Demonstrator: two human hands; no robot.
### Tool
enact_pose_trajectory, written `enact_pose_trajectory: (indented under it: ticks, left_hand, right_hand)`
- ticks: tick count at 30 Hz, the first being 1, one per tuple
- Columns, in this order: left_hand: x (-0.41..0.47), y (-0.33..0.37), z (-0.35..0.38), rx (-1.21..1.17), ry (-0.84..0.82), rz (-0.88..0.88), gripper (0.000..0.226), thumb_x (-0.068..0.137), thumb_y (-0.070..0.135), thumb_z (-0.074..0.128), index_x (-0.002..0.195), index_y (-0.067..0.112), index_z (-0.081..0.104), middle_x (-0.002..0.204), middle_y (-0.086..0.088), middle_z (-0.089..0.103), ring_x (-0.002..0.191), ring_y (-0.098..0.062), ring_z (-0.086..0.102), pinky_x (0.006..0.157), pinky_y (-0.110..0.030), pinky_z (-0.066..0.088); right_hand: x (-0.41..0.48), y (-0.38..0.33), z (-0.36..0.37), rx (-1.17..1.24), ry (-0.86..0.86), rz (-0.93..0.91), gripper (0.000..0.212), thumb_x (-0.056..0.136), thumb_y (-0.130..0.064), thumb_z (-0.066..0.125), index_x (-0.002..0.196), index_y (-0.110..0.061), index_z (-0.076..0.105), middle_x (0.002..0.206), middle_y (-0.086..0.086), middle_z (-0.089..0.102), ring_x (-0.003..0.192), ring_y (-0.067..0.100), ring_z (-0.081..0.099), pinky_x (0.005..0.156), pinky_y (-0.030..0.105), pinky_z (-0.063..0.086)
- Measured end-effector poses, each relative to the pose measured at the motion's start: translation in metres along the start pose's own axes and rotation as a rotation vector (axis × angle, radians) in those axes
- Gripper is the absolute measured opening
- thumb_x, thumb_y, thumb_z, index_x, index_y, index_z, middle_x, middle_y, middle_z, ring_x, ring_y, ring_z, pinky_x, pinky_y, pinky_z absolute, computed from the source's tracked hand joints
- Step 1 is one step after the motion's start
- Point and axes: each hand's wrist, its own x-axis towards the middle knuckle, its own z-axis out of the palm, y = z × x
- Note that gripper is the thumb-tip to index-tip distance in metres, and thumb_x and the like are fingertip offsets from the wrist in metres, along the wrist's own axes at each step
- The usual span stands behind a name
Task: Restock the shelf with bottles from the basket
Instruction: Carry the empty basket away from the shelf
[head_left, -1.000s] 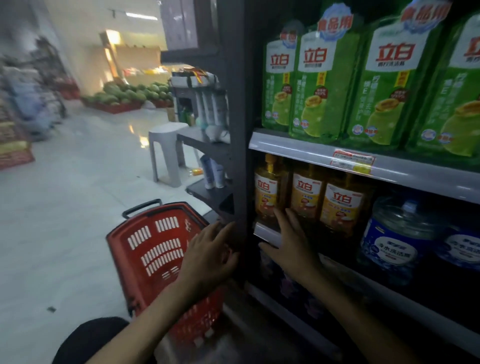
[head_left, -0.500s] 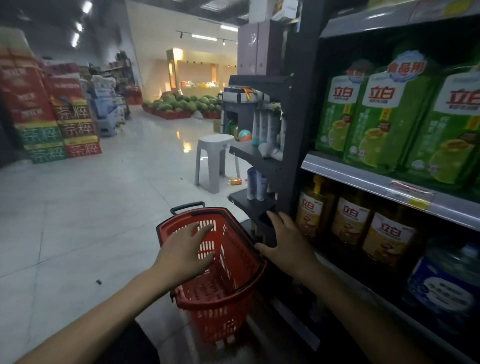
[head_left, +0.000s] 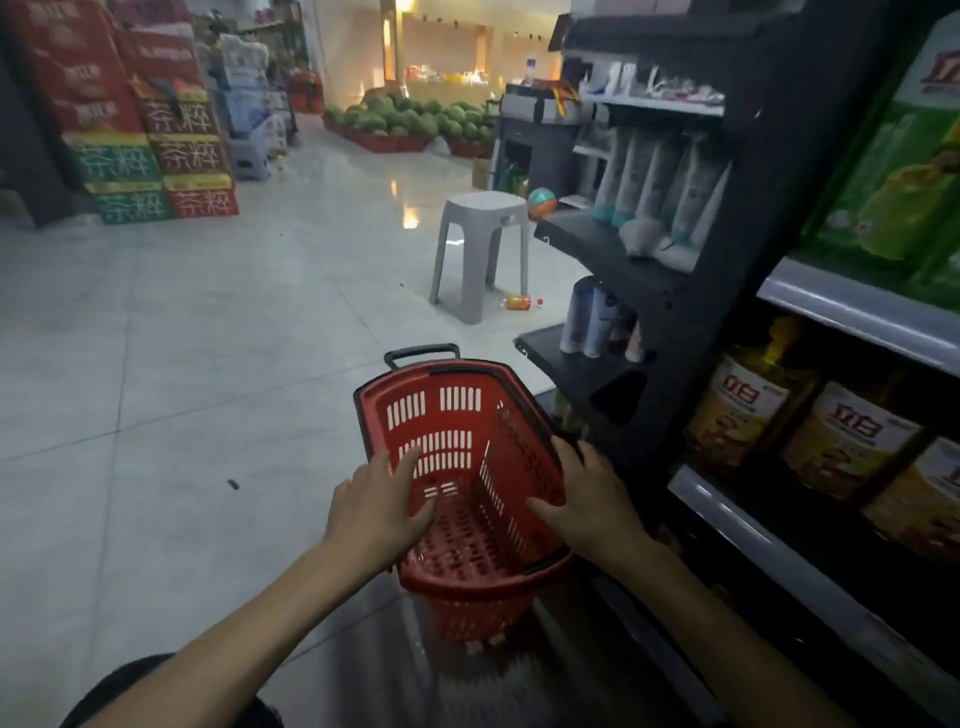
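A red plastic basket (head_left: 457, 415) with a black handle stands on the floor in front of me, and I see no bottles inside it. My left hand (head_left: 379, 504) hovers over its left rim with fingers spread, holding nothing. My right hand (head_left: 589, 499) rests on the right rim, fingers apart. Yellow bottles with orange labels (head_left: 748, 405) stand in a row on the shelf (head_left: 727, 514) at the right. Green refill pouches (head_left: 893, 171) fill the shelf above them.
A black end rack (head_left: 623, 260) with tubes and small bottles juts out beside the basket. A grey plastic stool (head_left: 480, 244) stands behind it, with a small bottle lying on the floor. Stacked cartons (head_left: 150, 150) and watermelons (head_left: 415, 119) lie farther off.
My view swung left from the shelf to the basket. Both hands left the shelf edge and came down to the basket, the right one landing on its rim.
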Motion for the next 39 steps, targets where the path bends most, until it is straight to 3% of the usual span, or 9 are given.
enact_pose_trajectory:
  ticks: [4, 9, 13, 16, 20, 23, 26, 33, 39]
  left_hand:
    - [0.029, -0.009, 0.041, 0.023, -0.142, -0.167, 0.097, 0.090, 0.072, 0.052, 0.162, 0.030, 0.003, 0.153, -0.013, 0.038, 0.134, -0.035, 0.049, 0.104, -0.055, 0.047]
    - [0.091, -0.021, 0.078, -0.202, -0.094, -0.413, 0.109, 0.091, 0.068, 0.058, 0.162, 0.018, -0.008, 0.147, -0.021, 0.042, 0.124, -0.041, 0.058, 0.096, -0.053, 0.051]
    - [0.124, -0.028, 0.093, -0.374, -0.025, -0.613, 0.098, 0.090, 0.061, 0.067, 0.156, 0.013, 0.014, 0.143, -0.016, 0.054, 0.116, -0.038, 0.066, 0.093, -0.053, 0.055]
    - [0.135, -0.031, 0.087, -0.459, -0.034, -0.674, 0.071, 0.090, 0.050, 0.072, 0.138, 0.012, 0.035, 0.131, -0.011, 0.062, 0.109, -0.034, 0.068, 0.089, -0.049, 0.056]
    - [0.131, -0.045, 0.046, -0.507, -0.061, -0.716, 0.064, 0.088, 0.047, 0.074, 0.135, 0.017, 0.040, 0.122, -0.006, 0.066, 0.100, -0.028, 0.069, 0.084, -0.044, 0.057]
    - [0.123, -0.062, -0.018, -0.519, -0.035, -0.732, 0.058, 0.093, 0.043, 0.069, 0.137, 0.020, 0.039, 0.120, -0.005, 0.068, 0.096, -0.026, 0.069, 0.082, -0.042, 0.058]
    - [0.123, -0.082, -0.116, -0.508, 0.026, -0.759, 0.059, 0.096, 0.044, 0.066, 0.142, 0.021, 0.037, 0.123, -0.005, 0.068, 0.100, -0.028, 0.071, 0.086, -0.047, 0.060]
    - [0.140, -0.144, -0.417, -0.507, 0.213, -0.849, 0.074, 0.092, 0.053, 0.071, 0.149, 0.025, 0.033, 0.131, -0.003, 0.066, 0.106, -0.025, 0.071, 0.089, -0.051, 0.061]
    - [0.159, -0.190, -0.657, -0.451, 0.239, -0.831, 0.088, 0.080, 0.034, 0.087, 0.145, 0.011, 0.031, 0.127, -0.013, 0.063, 0.107, -0.033, 0.069, 0.088, -0.049, 0.058]
  right_hand:
    - [0.045, 0.014, 0.040, -0.119, -0.098, 0.008, 0.098, 0.084, -0.058, 0.068, 0.160, -0.025, 0.014, 0.163, 0.019, 0.021, 0.151, 0.037, 0.019, 0.122, 0.049, 0.024]
    - [0.127, 0.023, 0.077, -0.229, -0.121, 0.067, 0.102, 0.086, -0.054, 0.067, 0.161, -0.018, 0.007, 0.161, 0.024, 0.019, 0.150, 0.040, 0.020, 0.121, 0.050, 0.024]
    - [0.187, 0.022, 0.100, -0.083, -0.077, 0.206, 0.111, 0.080, -0.039, 0.079, 0.158, -0.004, 0.009, 0.157, 0.027, 0.027, 0.138, 0.046, 0.038, 0.109, 0.052, 0.039]
    - [0.214, 0.022, 0.099, 0.102, -0.083, 0.382, 0.088, 0.081, -0.017, 0.075, 0.151, 0.005, 0.026, 0.149, 0.030, 0.038, 0.135, 0.046, 0.043, 0.104, 0.048, 0.044]
    - [0.218, -0.002, 0.066, 0.180, -0.155, 0.441, 0.045, 0.077, -0.018, 0.076, 0.111, 0.003, 0.057, 0.114, 0.026, 0.063, 0.105, 0.043, 0.063, 0.074, 0.034, 0.046]
    - [0.220, -0.052, 0.012, 0.200, -0.193, 0.362, 0.028, 0.078, -0.020, 0.076, 0.090, -0.005, 0.056, 0.102, 0.021, 0.068, 0.087, 0.038, 0.066, 0.068, 0.029, 0.043]
    - [0.230, -0.125, -0.060, 0.279, -0.234, 0.258, 0.023, 0.083, -0.017, 0.074, 0.085, -0.013, 0.051, 0.085, 0.008, 0.063, 0.058, 0.012, 0.051, 0.051, 0.022, 0.036]
    - [0.278, -0.350, -0.267, 0.239, -0.245, -0.005, 0.043, 0.085, -0.029, 0.071, 0.113, -0.004, 0.050, 0.111, 0.016, 0.062, 0.095, 0.037, 0.064, 0.084, 0.046, 0.057]
    - [0.321, -0.517, -0.426, 0.248, -0.274, -0.149, 0.048, 0.078, -0.034, 0.073, 0.113, -0.009, 0.051, 0.100, 0.011, 0.067, 0.079, 0.031, 0.071, 0.073, 0.048, 0.063]
